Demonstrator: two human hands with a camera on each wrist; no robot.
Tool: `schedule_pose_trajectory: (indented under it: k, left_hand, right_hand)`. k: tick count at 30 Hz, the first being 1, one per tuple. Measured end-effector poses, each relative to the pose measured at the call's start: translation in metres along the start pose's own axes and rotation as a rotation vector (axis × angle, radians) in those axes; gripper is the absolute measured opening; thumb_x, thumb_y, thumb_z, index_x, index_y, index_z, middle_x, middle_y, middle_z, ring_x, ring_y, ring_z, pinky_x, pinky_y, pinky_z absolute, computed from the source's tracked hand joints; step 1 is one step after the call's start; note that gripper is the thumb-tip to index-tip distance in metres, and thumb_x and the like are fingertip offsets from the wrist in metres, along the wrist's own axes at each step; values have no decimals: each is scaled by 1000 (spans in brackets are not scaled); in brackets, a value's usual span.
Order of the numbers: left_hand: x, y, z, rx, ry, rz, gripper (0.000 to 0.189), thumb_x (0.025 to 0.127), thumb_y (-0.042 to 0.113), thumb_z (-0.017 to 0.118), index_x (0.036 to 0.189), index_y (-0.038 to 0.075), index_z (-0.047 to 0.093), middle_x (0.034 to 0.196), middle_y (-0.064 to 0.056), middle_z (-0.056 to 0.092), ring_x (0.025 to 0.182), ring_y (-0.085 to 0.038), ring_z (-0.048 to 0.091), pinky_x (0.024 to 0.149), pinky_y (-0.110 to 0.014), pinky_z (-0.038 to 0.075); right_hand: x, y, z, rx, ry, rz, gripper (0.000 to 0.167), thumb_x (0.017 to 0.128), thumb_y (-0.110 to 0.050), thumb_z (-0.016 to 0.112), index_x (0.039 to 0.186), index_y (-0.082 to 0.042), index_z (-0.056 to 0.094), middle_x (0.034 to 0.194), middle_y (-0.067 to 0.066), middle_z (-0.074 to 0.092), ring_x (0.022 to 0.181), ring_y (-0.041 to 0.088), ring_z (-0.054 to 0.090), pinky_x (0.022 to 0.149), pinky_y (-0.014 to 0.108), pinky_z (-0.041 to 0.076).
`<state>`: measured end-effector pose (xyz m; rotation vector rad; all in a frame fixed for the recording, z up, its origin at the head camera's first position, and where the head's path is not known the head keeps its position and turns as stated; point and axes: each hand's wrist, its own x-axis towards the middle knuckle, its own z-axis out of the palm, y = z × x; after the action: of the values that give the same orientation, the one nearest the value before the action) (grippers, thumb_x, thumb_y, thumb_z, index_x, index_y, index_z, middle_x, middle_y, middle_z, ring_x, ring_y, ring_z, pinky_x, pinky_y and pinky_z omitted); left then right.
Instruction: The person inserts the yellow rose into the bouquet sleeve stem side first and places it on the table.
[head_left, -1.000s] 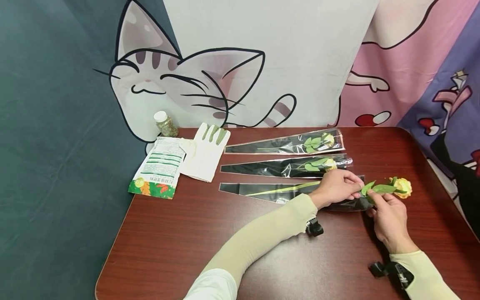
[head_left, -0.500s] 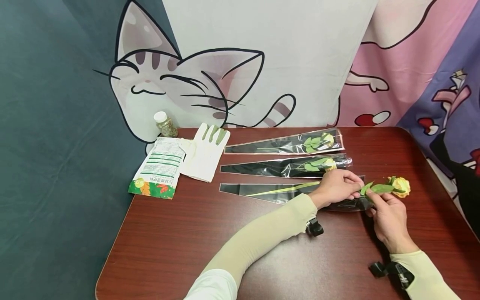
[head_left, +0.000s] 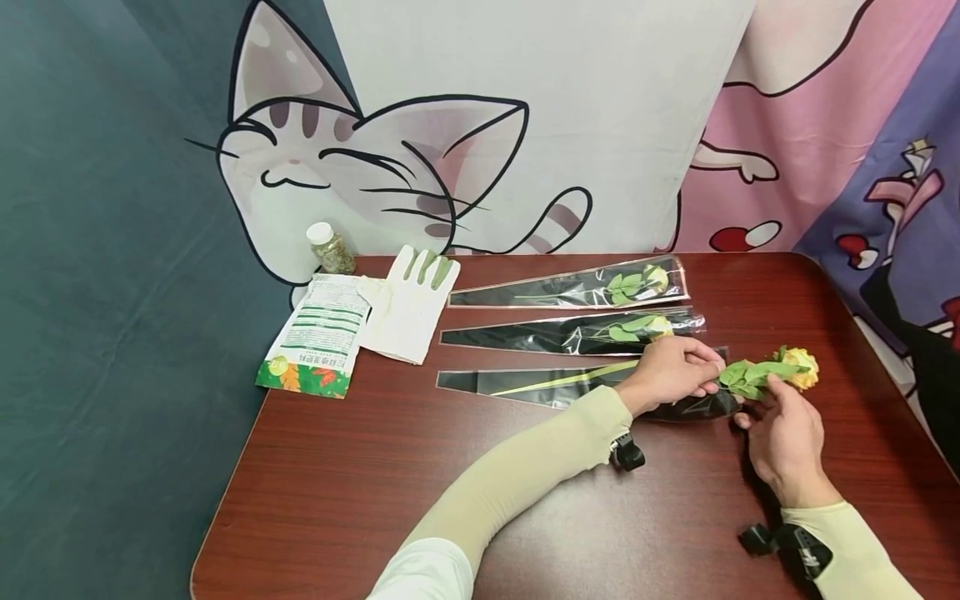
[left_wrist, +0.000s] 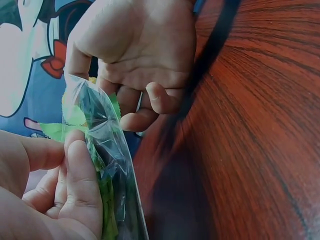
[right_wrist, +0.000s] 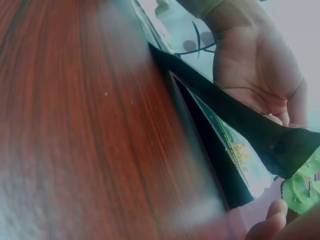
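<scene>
A yellow rose with green leaves lies partly inside the nearest dark-and-clear flower sleeve, its bloom and upper leaves outside the mouth. My left hand pinches the mouth of that sleeve between thumb and fingers; the left wrist view shows the clear film by the fingertips, beside leaves. Around the upper stem, just below the bloom, my right hand holds the rose, thumb on a leaf and lower fingers curled. Its exact grip is partly hidden. The right wrist view catches only its fingertips near a leaf.
Two more sleeves, each with a yellow rose, lie behind in a row. At the table's left are white gloves, a fertilizer packet and a white-capped jar. A cat-printed curtain hangs behind the table.
My right hand has shifted from the lower leaves up toward the bloom, and the leaves now lie spread differently. The rose has moved slightly left. My left hand stays almost in place.
</scene>
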<state>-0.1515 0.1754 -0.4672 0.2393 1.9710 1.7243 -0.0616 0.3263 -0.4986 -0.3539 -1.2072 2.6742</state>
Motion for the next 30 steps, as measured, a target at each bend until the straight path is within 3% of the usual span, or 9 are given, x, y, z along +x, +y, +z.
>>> schedule_pose_trajectory:
  k: [7, 10, 17, 21, 25, 30]
  left_hand:
    - [0, 1, -1, -4, 14, -9, 9, 97, 12, 78, 88, 14, 80, 66, 5, 73, 53, -4, 68, 58, -26, 64]
    - [0, 0, -2, -1, 17, -2, 8, 97, 12, 78, 89, 14, 80, 65, 5, 73, 53, -4, 68, 57, -26, 64]
    - [0, 1, -4, 27, 11, 3, 11, 97, 14, 78, 87, 18, 79, 64, 8, 72, 52, -1, 66, 51, -20, 59]
    - [-1, 1, -3, 6, -12, 20, 10, 97, 11, 77, 89, 16, 79, 65, 7, 73, 52, 0, 65, 53, -19, 59]
    - [-2, 3, -2, -18, -29, 35, 9, 97, 11, 77, 90, 15, 79, 65, 6, 72, 53, -1, 66, 56, -20, 61]
    - [-4, 3, 0, -15, -21, 36, 11, 97, 12, 77, 88, 17, 79, 63, 6, 71, 52, -3, 67, 57, -24, 63]
  right_hand:
    - [2, 4, 4, -14, 115, -51, 20, 108, -6, 58, 98, 0, 74, 82, 5, 72, 66, 15, 57, 46, 26, 39]
    - [3, 4, 6, 29, 153, -55, 20, 107, -4, 60, 93, 1, 74, 79, 6, 72, 64, 15, 57, 45, 25, 41]
    - [3, 2, 8, 127, 195, -58, 17, 105, -2, 62, 93, 3, 73, 72, 8, 69, 58, 15, 54, 43, 25, 40]
    - [7, 3, 10, 122, 292, -102, 11, 100, 4, 66, 91, 4, 72, 69, 7, 67, 54, 14, 55, 38, 24, 39]
    - [10, 3, 11, 123, 373, -127, 7, 97, 6, 70, 90, 5, 72, 74, 10, 73, 53, 17, 62, 34, 25, 38]
    - [11, 3, 13, 89, 389, -99, 6, 97, 4, 72, 92, 3, 75, 77, 9, 76, 54, 17, 64, 34, 26, 41]
